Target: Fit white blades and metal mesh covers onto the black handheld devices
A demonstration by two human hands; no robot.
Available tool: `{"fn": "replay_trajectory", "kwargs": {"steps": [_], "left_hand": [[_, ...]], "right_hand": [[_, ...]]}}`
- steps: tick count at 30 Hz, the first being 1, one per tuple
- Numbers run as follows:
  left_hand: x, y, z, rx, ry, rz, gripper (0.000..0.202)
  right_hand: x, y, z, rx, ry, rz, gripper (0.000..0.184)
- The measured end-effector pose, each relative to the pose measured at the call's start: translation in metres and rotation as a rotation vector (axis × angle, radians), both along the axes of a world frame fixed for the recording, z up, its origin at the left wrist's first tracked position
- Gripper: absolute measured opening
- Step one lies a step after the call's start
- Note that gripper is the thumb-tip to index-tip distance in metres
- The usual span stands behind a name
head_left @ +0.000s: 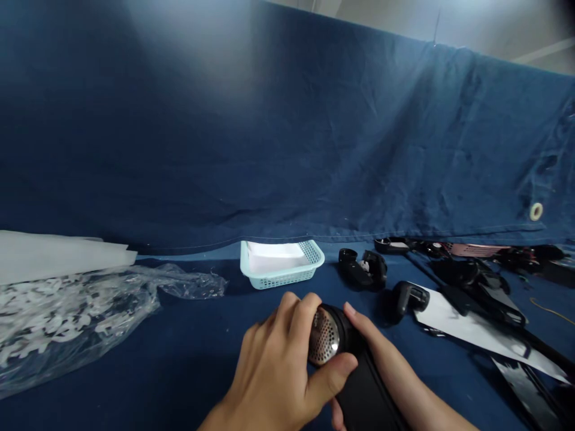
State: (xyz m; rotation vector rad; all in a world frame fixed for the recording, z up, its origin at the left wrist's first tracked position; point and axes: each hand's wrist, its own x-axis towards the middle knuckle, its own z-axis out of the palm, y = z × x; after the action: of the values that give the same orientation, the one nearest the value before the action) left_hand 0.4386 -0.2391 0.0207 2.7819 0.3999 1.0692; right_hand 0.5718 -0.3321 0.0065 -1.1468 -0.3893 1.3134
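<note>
Low in the middle of the view, both my hands hold a black hand-held device (359,389) with a round perforated metal head (323,336). My left hand (274,371) is closed around that head, fingers over its top and thumb beneath the mesh. My right hand (386,365) grips the black body from the right side, its fingers along the edge. The device hovers just above the blue cloth-covered table (179,359).
A small light-blue basket (281,263) holding white paper stands behind my hands. Clear plastic wrap (81,311) and a white sheet (54,254) lie at the left. Several black parts (362,269) and a white sheet (471,329) lie at the right. A blue curtain (287,131) hangs behind.
</note>
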Motion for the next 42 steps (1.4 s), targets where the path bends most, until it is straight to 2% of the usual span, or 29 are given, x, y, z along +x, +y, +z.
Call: {"fn": "replay_trajectory", "kwargs": {"steps": [5,13,19,26,33,37,42], "left_hand": [[0.002,-0.003,-0.005,0.212,-0.096,0.059,0.034],[0.006,-0.004,-0.014,0.159,-0.049,0.08,0.029],[0.008,-0.011,-0.017,0.193,-0.03,0.173,0.034],[0.011,-0.014,-0.017,0.211,0.018,0.221,0.033],[0.012,-0.011,-0.019,0.086,0.076,0.216,0.027],[0.012,-0.01,-0.019,0.016,0.088,0.176,0.029],[0.013,-0.007,-0.024,-0.063,0.128,0.147,0.034]], "right_hand": [[-0.001,0.003,-0.013,0.028,-0.026,0.012,0.058],[-0.001,0.002,-0.016,-0.046,-0.029,-0.029,0.061],[-0.002,-0.003,-0.01,-0.137,-0.08,-0.043,0.059],[-0.013,-0.008,0.007,-0.201,-0.079,0.093,0.064],[-0.019,-0.008,0.011,-0.247,-0.177,-0.066,0.049],[-0.016,-0.008,0.013,-0.231,-0.179,-0.019,0.047],[-0.003,-0.008,0.009,-0.153,-0.096,0.108,0.058]]}}
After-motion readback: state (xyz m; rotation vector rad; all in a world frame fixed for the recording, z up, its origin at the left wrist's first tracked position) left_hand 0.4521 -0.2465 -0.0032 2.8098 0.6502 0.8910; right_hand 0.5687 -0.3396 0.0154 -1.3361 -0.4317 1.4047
